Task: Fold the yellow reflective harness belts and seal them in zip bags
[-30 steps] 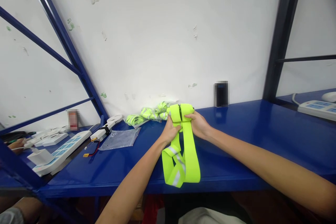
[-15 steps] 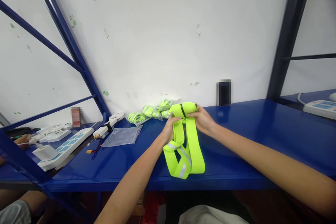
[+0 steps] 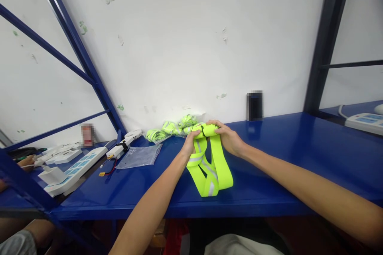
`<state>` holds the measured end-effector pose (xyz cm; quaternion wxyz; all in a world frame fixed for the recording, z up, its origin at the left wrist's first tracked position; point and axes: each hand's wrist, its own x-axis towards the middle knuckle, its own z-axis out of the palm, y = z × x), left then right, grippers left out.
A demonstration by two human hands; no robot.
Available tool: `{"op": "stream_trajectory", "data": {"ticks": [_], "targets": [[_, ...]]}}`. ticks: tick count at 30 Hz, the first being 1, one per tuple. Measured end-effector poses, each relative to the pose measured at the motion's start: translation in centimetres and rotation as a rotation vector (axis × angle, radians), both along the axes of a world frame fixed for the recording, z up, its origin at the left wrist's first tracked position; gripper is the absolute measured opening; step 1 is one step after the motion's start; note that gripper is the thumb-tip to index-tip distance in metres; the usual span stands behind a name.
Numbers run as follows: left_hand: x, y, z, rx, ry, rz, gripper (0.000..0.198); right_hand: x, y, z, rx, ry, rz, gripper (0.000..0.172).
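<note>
A neon-yellow reflective strap harness [image 3: 211, 167] with grey bands lies on the blue bench [image 3: 281, 155]. Its far end is rolled into a bundle at the back. My left hand [image 3: 190, 145] is closed on the left side of that roll. My right hand [image 3: 226, 137] is closed on the right side, fingers curled over the top. The loose loops trail toward me across the bench top.
A pile of bagged yellow harnesses [image 3: 170, 128] lies against the wall. An empty clear bag [image 3: 139, 155], a small white fan [image 3: 127, 139], a battery with red wires [image 3: 109, 163] and a power strip [image 3: 72, 169] sit at left. Another person's hand [image 3: 25, 162] shows far left. A second power strip [image 3: 363, 120] is at right.
Both hands have kept rolling the far end of the harness. The roll is tighter and the loose loops have drawn farther from the bench's front edge.
</note>
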<state>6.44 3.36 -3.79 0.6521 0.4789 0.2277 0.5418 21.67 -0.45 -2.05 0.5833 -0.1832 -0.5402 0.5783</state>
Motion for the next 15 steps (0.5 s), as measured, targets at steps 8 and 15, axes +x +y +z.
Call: {"op": "stream_trajectory", "data": {"ticks": [8,15], "targets": [[-1.2,-0.5,0.7,0.107,0.016,-0.033,0.058,0.7,0.5,-0.3,-0.194,-0.128,0.072,0.088],[-1.4,-0.4,0.8,0.073,0.028,-0.035,0.049,0.6,0.3,-0.6,-0.176,-0.283,0.026,0.067]]}}
